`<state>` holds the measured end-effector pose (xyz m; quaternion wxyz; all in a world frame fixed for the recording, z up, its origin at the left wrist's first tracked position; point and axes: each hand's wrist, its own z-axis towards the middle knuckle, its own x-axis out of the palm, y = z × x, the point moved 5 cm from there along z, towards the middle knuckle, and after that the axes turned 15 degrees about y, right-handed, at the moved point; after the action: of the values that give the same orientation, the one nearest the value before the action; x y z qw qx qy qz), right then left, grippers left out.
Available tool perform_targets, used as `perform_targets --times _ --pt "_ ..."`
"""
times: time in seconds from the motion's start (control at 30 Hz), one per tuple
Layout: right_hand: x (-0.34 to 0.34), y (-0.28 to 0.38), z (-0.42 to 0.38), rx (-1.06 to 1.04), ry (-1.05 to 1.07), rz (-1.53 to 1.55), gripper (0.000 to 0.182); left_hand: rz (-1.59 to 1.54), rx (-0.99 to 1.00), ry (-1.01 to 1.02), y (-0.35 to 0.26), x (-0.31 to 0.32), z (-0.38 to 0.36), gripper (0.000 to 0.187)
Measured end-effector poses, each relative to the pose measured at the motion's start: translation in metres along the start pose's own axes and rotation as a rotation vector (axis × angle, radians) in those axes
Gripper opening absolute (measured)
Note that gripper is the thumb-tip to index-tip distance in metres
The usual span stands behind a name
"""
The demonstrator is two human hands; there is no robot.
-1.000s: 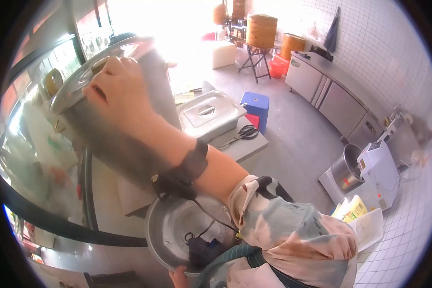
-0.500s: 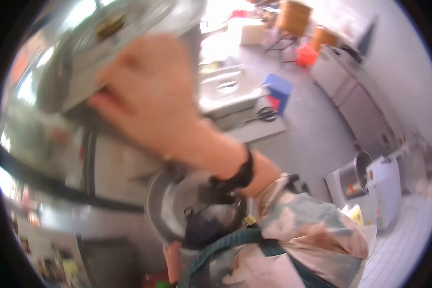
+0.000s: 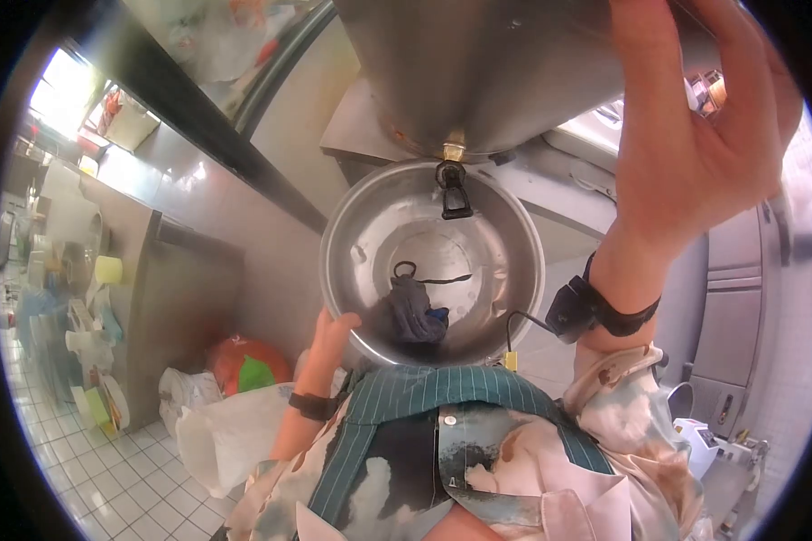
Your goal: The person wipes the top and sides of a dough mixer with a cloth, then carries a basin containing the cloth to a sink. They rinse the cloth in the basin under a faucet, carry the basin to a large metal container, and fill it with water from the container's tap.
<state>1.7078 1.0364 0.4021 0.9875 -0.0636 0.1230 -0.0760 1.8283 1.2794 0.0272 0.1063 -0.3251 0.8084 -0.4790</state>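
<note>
A wide stainless steel basin sits in front of my body. My left hand is closed on its near left rim, thumb over the edge. Inside the basin lies a wet dark grey cloth with a loop and a cord. Above the far rim is a large metal urn, its brass-necked tap with a black lever hanging over the basin. My right hand is raised beside the urn's right side, fingers stretched upward and apart; the fingertips run out of the frame.
A steel counter edge runs under the urn. A dark frame bar slants across the upper left. White plastic bags and a red bag are on the left. A cable with a yellow tag hangs from my right wristband.
My view has swung down and to the left. My right hand, earlier across the urn's lid edge, is now at the upper right. The basin and cloth show clearly now.
</note>
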Motion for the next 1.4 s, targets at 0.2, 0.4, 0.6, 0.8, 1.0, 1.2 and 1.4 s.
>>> perform_targets --times 0.2,0.4,0.6,0.8,1.0,1.2,1.4 --pt "-0.006 -0.001 0.005 0.027 0.159 -0.068 0.021 -0.038 0.015 0.021 0.002 -0.001 0.003 0.027" --pt "-0.009 -0.002 0.004 -0.030 0.164 -0.123 0.021 0.038 -0.082 -0.012 0.006 -0.005 0.005 0.032" --pt "-0.017 0.000 0.002 -0.040 0.173 -0.155 0.020 0.015 -0.022 0.012 -0.005 0.001 0.001 0.037" --pt "-0.026 0.006 -0.005 0.019 0.219 -0.118 0.022 0.047 -0.094 0.006 0.005 -0.004 0.005 0.044" --pt "-0.031 0.006 -0.006 0.084 0.253 -0.132 0.019 0.028 0.005 0.049 0.013 -0.008 0.011 0.050" --pt "-0.031 0.019 -0.006 0.221 0.207 -0.085 0.025 -0.013 0.014 0.071 0.020 -0.006 0.011 0.042" --pt "-0.033 0.018 -0.010 0.204 0.241 -0.144 0.025 0.058 0.017 0.089 0.013 -0.005 0.009 0.052"
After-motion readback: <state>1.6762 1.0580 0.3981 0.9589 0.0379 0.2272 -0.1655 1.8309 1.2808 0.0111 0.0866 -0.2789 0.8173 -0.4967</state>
